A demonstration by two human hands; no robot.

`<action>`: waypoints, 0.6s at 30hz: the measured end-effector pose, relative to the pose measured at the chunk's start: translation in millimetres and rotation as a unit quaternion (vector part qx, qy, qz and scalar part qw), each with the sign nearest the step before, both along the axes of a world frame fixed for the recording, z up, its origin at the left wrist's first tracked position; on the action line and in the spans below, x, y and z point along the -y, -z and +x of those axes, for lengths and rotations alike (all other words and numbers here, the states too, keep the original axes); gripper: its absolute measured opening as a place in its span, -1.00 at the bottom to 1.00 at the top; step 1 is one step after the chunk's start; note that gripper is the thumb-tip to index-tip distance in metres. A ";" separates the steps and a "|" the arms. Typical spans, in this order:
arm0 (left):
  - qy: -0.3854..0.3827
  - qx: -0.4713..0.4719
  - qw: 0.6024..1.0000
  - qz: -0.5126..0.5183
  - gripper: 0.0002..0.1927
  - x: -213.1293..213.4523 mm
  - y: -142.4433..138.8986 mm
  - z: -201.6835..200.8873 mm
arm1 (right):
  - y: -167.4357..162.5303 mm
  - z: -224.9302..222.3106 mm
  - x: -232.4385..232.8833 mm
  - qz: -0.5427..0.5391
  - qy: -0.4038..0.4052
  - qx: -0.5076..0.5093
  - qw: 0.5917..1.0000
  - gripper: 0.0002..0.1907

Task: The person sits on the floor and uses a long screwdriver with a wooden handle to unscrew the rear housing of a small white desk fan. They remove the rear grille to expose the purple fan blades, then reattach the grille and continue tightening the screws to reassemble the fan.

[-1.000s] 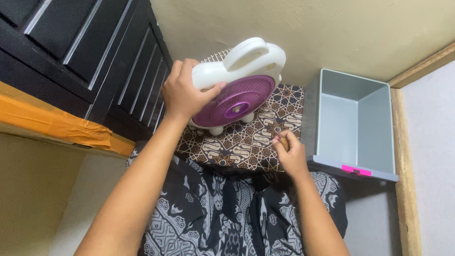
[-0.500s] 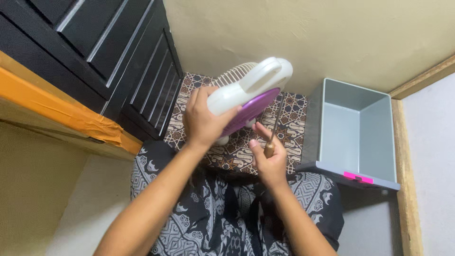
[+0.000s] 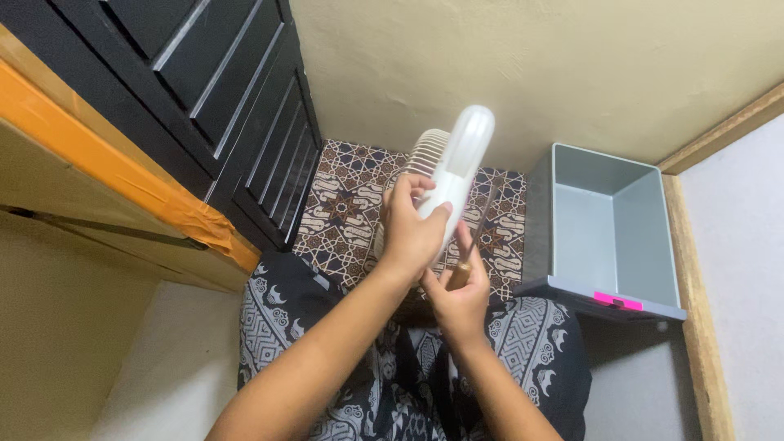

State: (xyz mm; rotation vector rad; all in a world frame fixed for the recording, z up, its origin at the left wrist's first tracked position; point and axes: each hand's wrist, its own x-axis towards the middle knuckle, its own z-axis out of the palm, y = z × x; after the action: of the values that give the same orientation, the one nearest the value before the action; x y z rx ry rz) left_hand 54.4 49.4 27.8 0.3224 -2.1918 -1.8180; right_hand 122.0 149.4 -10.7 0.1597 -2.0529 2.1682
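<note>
At frame centre, left hand (image 3: 411, 231) clamped round a small white desk fan (image 3: 452, 175), held on edge above a patterned mat (image 3: 347, 204). Just below, right hand (image 3: 460, 294) with fingers closed on a wooden-handled screwdriver (image 3: 474, 237), shaft angled up beside the fan. Grey plastic bin (image 3: 608, 233) at right; black drawer cabinet (image 3: 220, 106) upper left.

Fan (image 3: 453, 175) at frame centre, held up over mat (image 3: 343, 212). Left hand (image 3: 412, 229) on fan, right hand (image 3: 461, 294) just below it with screwdriver (image 3: 474, 237). Cabinet (image 3: 220, 106) upper left. Bin (image 3: 608, 233) right of fan.
</note>
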 end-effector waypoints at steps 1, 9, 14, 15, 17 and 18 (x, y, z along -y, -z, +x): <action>0.026 0.022 0.999 0.027 -0.61 0.6 -0.1 -0.7 | -1.1 0.8 -1.8 0.007 0.005 0.000 1.000 -0.02; 0.179 0.072 0.981 -0.003 -0.65 5.0 -14.1 -30.4 | -9.4 -6.2 -1.8 0.004 0.050 -0.028 0.998 -0.04; 0.251 0.124 0.959 -0.031 -0.65 24.6 -39.7 -71.9 | -11.5 -12.7 -10.2 -0.012 0.021 0.004 1.000 -0.24; 0.255 0.088 0.960 -0.076 -0.63 26.7 -42.9 -79.1 | -11.3 -14.1 -11.2 -0.010 0.017 0.002 1.000 -0.24; 0.285 0.041 0.950 -0.119 -0.59 29.8 -48.2 -96.3 | -10.8 -18.0 -11.9 -0.003 0.011 0.000 1.000 -0.22; 0.300 0.017 0.944 -0.139 -0.56 29.4 -49.7 -105.5 | -10.3 -19.4 -12.2 -0.005 0.010 0.002 1.000 -0.21</action>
State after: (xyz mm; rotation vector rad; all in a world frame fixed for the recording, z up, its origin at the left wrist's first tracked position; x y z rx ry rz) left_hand -51.1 20.0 77.6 -0.4248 -2.7307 -1.7183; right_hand 102.6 161.6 -0.4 0.1334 -2.0383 2.1683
